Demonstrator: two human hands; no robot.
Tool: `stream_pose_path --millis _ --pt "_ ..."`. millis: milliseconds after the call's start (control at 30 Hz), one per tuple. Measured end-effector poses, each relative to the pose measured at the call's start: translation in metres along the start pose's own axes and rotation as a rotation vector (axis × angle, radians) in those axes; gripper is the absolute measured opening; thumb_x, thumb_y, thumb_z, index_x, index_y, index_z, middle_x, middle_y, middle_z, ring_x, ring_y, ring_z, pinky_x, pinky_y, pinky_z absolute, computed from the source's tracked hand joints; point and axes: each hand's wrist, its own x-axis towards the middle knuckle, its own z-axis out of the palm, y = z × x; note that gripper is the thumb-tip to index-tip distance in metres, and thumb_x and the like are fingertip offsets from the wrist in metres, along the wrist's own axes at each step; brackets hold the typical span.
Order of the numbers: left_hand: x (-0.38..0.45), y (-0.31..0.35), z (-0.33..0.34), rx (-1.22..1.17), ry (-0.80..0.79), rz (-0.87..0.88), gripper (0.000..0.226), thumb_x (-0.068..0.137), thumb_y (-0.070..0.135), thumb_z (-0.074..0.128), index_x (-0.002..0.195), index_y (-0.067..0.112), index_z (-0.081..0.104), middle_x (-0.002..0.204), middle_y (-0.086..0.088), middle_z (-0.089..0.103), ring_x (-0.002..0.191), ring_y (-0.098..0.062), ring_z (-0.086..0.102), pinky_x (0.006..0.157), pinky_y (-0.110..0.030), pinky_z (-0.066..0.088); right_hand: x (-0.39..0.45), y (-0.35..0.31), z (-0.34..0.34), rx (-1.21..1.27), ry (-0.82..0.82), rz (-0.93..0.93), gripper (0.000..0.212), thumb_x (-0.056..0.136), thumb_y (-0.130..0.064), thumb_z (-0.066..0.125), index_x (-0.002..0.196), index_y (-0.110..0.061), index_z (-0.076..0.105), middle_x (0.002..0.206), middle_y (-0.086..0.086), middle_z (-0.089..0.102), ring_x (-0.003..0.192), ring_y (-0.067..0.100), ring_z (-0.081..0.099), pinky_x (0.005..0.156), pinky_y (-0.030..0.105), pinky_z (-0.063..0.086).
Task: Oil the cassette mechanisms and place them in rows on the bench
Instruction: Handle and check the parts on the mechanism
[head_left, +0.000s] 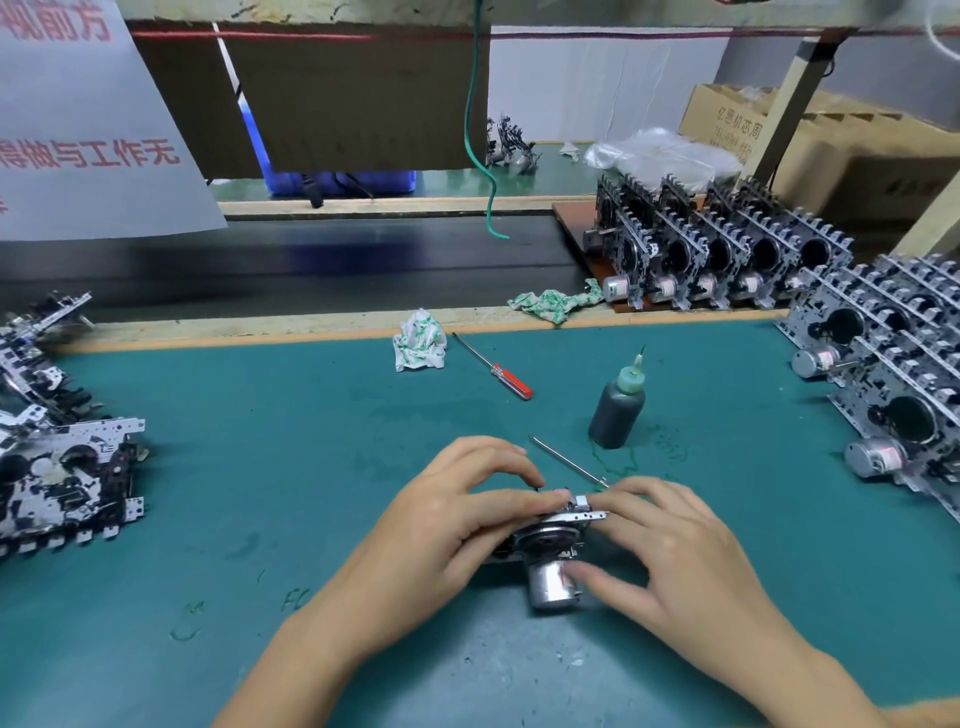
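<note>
My table (260, 467) is covered with a teal mat, smeared with green oil marks near the bottle and scribbled on at the near left. Both my hands grip one cassette mechanism (550, 540) resting on the mat at the near centre: my left hand (457, 514) curls over its left side, my right hand (670, 545) pinches the top edge with the thumb on the silver motor. A thin metal tool (566, 462) seems to lie just beyond my right fingers; whether I hold it I cannot tell. The dark oil bottle (618, 410) stands upright just beyond, a red-handled screwdriver (493, 366) and a crumpled cloth (420, 340) farther off. Finished mechanisms stand in rows at the right (883, 353) and on a brown board at the far right (717, 249). A loose pile (57, 457) sits at the left. Beyond the table runs a black conveyor belt (311, 260), with cardboard boxes (831, 140) far right.
</note>
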Motion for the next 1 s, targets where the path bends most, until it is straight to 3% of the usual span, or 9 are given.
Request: stream_pose_path --millis 100,200,333,433,500,633,767,867,1000 --pt "-0.002 0.001 -0.001 0.023 0.010 -0.004 0.032 0.096 0.030 0.046 0.117 0.022 0.068 0.111 0.009 0.063 0.112 -0.009 0.051 0.095 -0.025 0.041 0.010 -0.002 -0.012 0.104 0.078 0.029 0.042 0.084 -0.056 0.048 0.089 -0.020 0.068 0.090 -0.014 0.064 0.086 0.008 0.055 0.077 0.022 0.038" --pt "-0.011 0.001 -0.009 0.134 0.104 -0.069 0.035 0.090 0.038 0.051 0.115 0.022 0.068 0.106 0.011 0.063 0.099 -0.005 0.055 0.085 -0.023 0.043 0.030 -0.010 -0.026 0.110 0.145 -0.047 0.039 0.085 -0.053 0.048 0.078 -0.017 0.058 0.071 -0.010 0.054 0.067 0.010 0.048 0.059 0.023 0.036" --pt "-0.018 0.002 -0.022 0.358 0.158 -0.076 0.035 0.087 0.045 0.050 0.090 0.022 0.076 0.083 0.010 0.063 0.073 -0.008 0.053 0.062 -0.021 0.043 0.053 -0.016 -0.031 -0.094 0.027 -0.297 0.039 0.086 -0.049 0.042 0.066 -0.017 0.050 0.054 -0.006 0.049 0.048 0.017 0.050 0.037 0.025 0.033" --pt "-0.016 0.006 -0.024 0.445 0.116 -0.017 0.034 0.090 0.040 0.048 0.088 0.021 0.076 0.074 0.010 0.061 0.062 -0.012 0.053 0.045 -0.029 0.046 0.058 -0.013 -0.033 -0.093 -0.036 -0.395 0.037 0.088 -0.042 0.042 0.062 -0.017 0.050 0.049 -0.005 0.049 0.043 0.018 0.048 0.035 0.025 0.030" --pt "-0.007 0.008 -0.023 0.445 0.091 0.034 0.032 0.091 0.038 0.048 0.090 0.022 0.075 0.073 0.009 0.060 0.063 -0.013 0.053 0.044 -0.029 0.046 0.050 -0.010 -0.037 -0.081 -0.031 -0.391 0.037 0.089 -0.040 0.044 0.059 -0.018 0.048 0.048 -0.004 0.047 0.042 0.018 0.046 0.035 0.025 0.029" --pt "0.036 0.020 -0.005 0.412 0.030 0.227 0.030 0.092 0.036 0.049 0.090 0.020 0.074 0.077 0.006 0.063 0.067 -0.016 0.057 0.046 -0.028 0.048 0.012 0.010 -0.058 -0.022 0.069 -0.168 0.039 0.086 -0.040 0.048 0.054 -0.018 0.046 0.042 -0.006 0.042 0.038 0.017 0.041 0.035 0.023 0.031" --pt "0.099 0.047 0.040 0.331 -0.119 0.397 0.028 0.094 0.033 0.052 0.093 0.015 0.074 0.084 -0.002 0.066 0.076 -0.023 0.061 0.054 -0.037 0.051 -0.033 0.041 -0.091 -0.083 0.198 0.082 0.038 0.085 -0.042 0.048 0.054 -0.025 0.034 0.047 -0.015 0.021 0.042 0.007 0.022 0.043 0.024 0.025" --pt "0.146 0.073 0.077 0.363 -0.184 0.482 0.028 0.099 0.035 0.047 0.106 0.020 0.069 0.099 0.002 0.065 0.093 -0.020 0.058 0.064 -0.036 0.049 -0.064 0.065 -0.112 -0.177 0.268 0.257 0.038 0.086 -0.045 0.045 0.058 -0.028 0.025 0.045 -0.013 0.018 0.039 0.009 0.024 0.047 0.028 0.028" --pt "0.193 0.102 0.124 0.435 -0.184 0.641 0.031 0.103 0.036 0.033 0.121 0.031 0.057 0.116 0.013 0.059 0.108 -0.010 0.053 0.073 -0.027 0.050 -0.092 0.093 -0.128 -0.332 0.333 0.506 0.044 0.085 -0.049 0.040 0.053 -0.019 0.035 0.038 -0.005 0.025 0.034 0.019 0.038 0.043 0.034 0.034"
